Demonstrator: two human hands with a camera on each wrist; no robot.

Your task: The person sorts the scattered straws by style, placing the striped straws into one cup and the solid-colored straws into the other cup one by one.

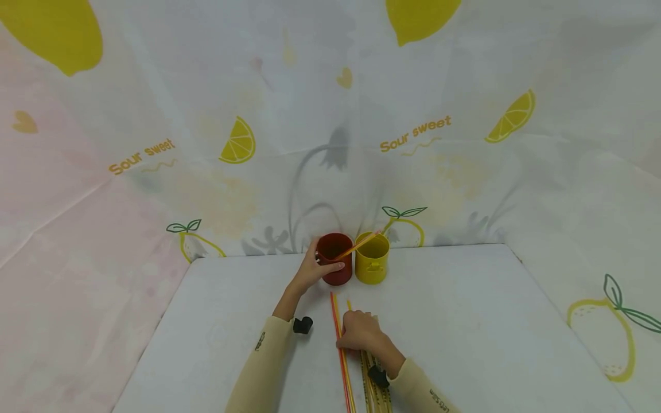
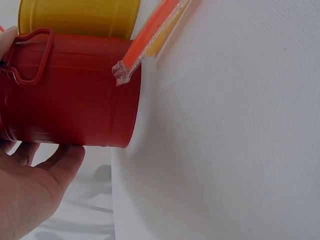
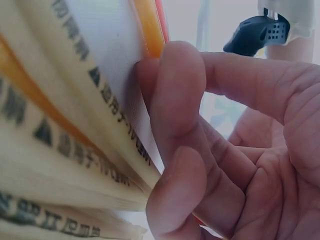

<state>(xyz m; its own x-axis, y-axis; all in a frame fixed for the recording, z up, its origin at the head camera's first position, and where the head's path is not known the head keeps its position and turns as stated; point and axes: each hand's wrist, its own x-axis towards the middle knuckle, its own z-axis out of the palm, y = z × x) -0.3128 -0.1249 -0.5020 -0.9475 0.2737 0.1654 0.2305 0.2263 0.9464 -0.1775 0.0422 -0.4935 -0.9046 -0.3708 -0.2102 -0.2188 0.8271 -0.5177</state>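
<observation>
Grips red cup point(image 1: 338, 277) with left hand point(image 1: 310, 271), likely to steady it; curls right hand point(image 1: 363, 331) over straws point(image 1: 377, 397) at cup's 6 o'clock, cannot tell if pinching.

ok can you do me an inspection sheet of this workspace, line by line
Surface: white tabletop, flat
Cups: red cup and yellow cup upright, side by side
Sticks: orange-yellow sticks lean out of the red cup toward the yellow one; red and yellow sticks lie in front, beside a bundle with printed wrappers
Clutter: nothing seen
Hands: left hand grips the red cup; right hand is curled over the sticks on the table, grip unclear; black device at each wrist
Cables: nothing seen
Surroundings: backdrop printed with lemons and "Sour sweet"
</observation>
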